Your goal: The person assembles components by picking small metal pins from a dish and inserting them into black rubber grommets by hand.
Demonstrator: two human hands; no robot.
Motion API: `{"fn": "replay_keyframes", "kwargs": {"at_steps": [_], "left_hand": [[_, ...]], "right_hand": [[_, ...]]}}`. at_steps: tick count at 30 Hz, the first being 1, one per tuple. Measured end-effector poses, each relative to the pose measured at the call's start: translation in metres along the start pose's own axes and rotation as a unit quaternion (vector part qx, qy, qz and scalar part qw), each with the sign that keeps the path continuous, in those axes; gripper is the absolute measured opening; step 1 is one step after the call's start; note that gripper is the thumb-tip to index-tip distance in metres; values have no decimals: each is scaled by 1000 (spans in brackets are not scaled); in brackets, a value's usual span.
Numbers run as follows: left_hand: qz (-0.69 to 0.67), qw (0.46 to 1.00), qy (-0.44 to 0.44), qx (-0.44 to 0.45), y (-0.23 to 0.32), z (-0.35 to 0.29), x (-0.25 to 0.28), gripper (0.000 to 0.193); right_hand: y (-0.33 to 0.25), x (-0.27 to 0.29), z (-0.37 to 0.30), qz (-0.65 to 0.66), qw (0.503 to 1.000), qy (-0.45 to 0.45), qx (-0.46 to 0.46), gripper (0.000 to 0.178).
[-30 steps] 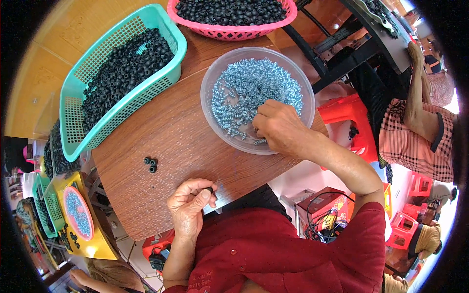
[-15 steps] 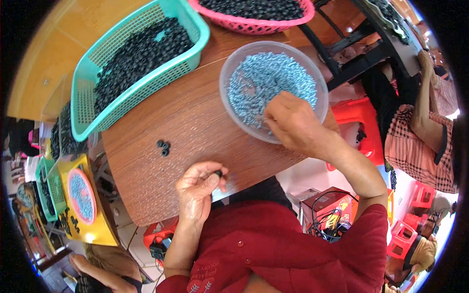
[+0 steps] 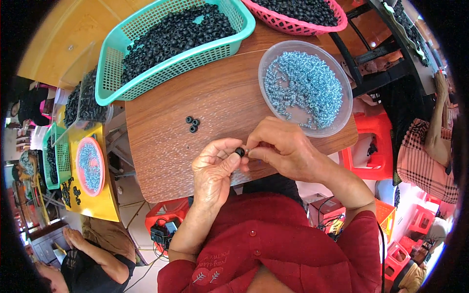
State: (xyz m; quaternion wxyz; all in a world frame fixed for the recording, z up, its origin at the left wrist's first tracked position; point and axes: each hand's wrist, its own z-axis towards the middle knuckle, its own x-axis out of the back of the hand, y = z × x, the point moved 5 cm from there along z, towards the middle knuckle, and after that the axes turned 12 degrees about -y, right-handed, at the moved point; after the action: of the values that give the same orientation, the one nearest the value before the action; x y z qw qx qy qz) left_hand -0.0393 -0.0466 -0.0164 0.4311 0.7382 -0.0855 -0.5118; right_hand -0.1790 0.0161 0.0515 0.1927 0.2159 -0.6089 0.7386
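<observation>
Above the near edge of the table, my left hand pinches a round black ring-like piece between thumb and fingers. My right hand meets it, thumb and forefinger closed on a tiny silvery piece that touches or nearly touches the black one; the fingers partly hide it. Beyond the right hand stands a clear round tub of small shiny blue-silver pieces. Three black ring pieces lie together on the brown table, past my left hand.
A turquoise basket of black pieces stands at the far left of the table, and a pink basket of them at the far edge. Red stools are on the right. Another person's yellow table is at left.
My right hand has left the clear tub and come to my left hand with a tiny silvery piece. My left hand still holds the black piece. The whole view has shifted.
</observation>
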Motion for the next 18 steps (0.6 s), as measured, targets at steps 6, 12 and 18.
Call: {"fn": "replay_keyframes", "kwargs": {"at_steps": [6, 12, 18], "left_hand": [[38, 999, 28, -23, 1, -6, 2, 24], [29, 998, 41, -36, -1, -8, 2, 24], [14, 998, 20, -49, -1, -12, 2, 22]], "right_hand": [[-1, -11, -1, 12, 1000, 16, 1, 13], [-8, -14, 2, 13, 999, 35, 7, 16], [-9, -17, 4, 7, 999, 22, -24, 17]]}}
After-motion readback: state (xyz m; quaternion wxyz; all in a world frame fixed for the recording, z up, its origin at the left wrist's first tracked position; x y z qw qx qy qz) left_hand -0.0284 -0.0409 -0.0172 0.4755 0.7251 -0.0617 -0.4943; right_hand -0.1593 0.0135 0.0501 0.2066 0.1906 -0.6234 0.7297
